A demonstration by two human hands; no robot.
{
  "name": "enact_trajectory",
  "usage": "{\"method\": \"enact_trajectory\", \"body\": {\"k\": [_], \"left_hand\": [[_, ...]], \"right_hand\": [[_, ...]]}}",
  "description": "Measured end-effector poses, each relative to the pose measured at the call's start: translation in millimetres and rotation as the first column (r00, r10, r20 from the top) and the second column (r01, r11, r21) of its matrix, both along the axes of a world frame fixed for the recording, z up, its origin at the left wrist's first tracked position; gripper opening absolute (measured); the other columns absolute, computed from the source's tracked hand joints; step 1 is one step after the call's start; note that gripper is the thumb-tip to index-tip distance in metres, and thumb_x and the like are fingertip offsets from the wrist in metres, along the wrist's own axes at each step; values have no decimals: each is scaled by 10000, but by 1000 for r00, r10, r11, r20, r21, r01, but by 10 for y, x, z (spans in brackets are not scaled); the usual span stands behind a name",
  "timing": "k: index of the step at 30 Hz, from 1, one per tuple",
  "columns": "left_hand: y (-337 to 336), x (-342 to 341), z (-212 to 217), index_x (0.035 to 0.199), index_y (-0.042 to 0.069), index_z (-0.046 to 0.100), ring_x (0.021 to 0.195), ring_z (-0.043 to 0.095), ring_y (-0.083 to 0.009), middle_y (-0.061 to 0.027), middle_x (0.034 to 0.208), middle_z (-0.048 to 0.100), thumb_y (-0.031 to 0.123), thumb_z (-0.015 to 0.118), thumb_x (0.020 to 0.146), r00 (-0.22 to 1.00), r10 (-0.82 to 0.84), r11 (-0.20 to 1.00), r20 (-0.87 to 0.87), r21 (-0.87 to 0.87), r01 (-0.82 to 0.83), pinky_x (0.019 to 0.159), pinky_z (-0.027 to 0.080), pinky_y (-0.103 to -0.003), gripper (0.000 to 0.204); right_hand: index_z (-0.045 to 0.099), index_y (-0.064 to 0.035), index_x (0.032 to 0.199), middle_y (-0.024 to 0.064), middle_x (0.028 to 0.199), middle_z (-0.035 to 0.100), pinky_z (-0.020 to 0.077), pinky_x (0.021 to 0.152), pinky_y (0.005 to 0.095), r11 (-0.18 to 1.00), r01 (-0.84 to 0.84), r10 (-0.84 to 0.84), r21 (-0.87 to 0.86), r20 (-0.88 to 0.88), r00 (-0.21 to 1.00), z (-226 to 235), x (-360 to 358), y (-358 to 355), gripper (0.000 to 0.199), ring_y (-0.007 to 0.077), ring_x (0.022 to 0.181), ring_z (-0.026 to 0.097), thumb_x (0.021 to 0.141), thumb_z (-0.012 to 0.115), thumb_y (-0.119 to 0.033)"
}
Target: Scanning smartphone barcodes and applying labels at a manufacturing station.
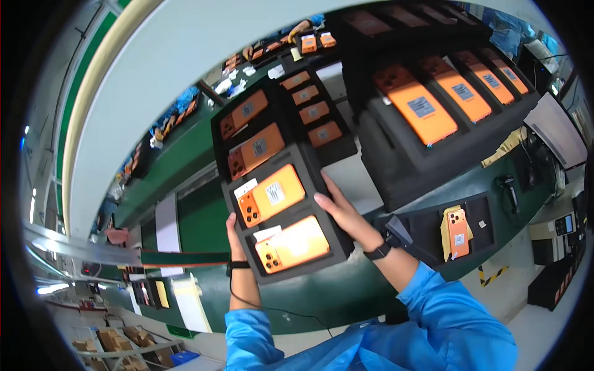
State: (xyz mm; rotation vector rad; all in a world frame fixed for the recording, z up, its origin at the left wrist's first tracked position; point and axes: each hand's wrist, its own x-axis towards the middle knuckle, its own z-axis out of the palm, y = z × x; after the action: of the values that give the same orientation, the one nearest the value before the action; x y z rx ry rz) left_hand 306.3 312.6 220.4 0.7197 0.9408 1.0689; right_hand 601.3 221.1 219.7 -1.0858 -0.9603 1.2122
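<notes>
A black foam tray is held in front of me, tilted, with several orange phones lying back-up in its slots. My left hand grips its left edge, the thumb showing and the other fingers mostly hidden beneath. On the opposite edge, my right hand is closed around the tray, fingers along its side. The nearest phone shines with glare; the phone beyond it carries a printed label. White slips stick out beside both. A cord runs from the band on my left wrist.
To the right stands a stack of black trays with more orange phones. A flatter tray holds one phone on yellow material. Nearby are a handheld scanner and a monitor. Other people's hands work at the far end.
</notes>
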Motion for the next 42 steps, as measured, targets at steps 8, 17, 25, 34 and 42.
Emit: {"method": "enact_trajectory", "body": {"k": [8, 17, 25, 34, 42], "left_hand": [[1735, 858, -30, 1390, 50, 459, 1116, 586, -324, -162, 1308, 564, 502, 534, 911, 952, -264, 961, 154, -47, 274, 997, 472, -460, 663], [2946, 1342, -309, 1397, 57, 458, 1145, 584, -322, -164, 1296, 577, 496, 524, 927, 948, -305, 952, -91, -17, 304, 987, 484, -439, 647], [2943, 1501, -667, 1403, 63, 458, 1171, 582, -321, -167, 1284, 589, 491, 516, 941, 915, -326, 931, -235, 88, 355, 978, 494, -421, 633], [-182, 729, -1588, 1327, -10, 497, 1048, 619, -311, -185, 1225, 605, 314, 440, 1018, 788, -510, 840, -346, -397, 370, 952, 493, -399, 451], [-2318, 640, -2036, 1365, 32, 475, 966, 651, -244, -172, 1184, 631, 276, 519, 1005, 396, -909, 401, -127, -522, 753, 854, 536, -354, 438]], "right_hand": [[406, 47, 1412, 227, 1410, 486, 334, 1103, 385, 951, 287, -269, 113, -154, 951, -76, 552, 1389, 751, 335, 1332, 442, 908, 613, -471], [321, -25, 1483, 210, 1504, 359, 284, 1145, 393, 745, 662, -667, 81, 80, 741, -684, 676, 2684, 811, 330, 1407, 337, 869, 662, -432], [405, -48, 1424, 164, 1459, 404, 360, 1102, 403, 620, 669, -740, 411, 590, 323, -448, 160, 1303, 625, 322, 1351, 408, 888, 653, -252], [568, -48, 1189, 149, 1280, 529, 461, 964, 439, 928, 301, -372, 220, 607, 703, -882, -47, -1446, 455, 341, 1158, 538, 739, 628, -72], [582, -6, 1144, 174, 1109, 610, 444, 972, 417, 328, 927, -419, 182, 907, -30, -1267, 1592, -2799, 400, 362, 1089, 550, 764, 651, -111]]}}
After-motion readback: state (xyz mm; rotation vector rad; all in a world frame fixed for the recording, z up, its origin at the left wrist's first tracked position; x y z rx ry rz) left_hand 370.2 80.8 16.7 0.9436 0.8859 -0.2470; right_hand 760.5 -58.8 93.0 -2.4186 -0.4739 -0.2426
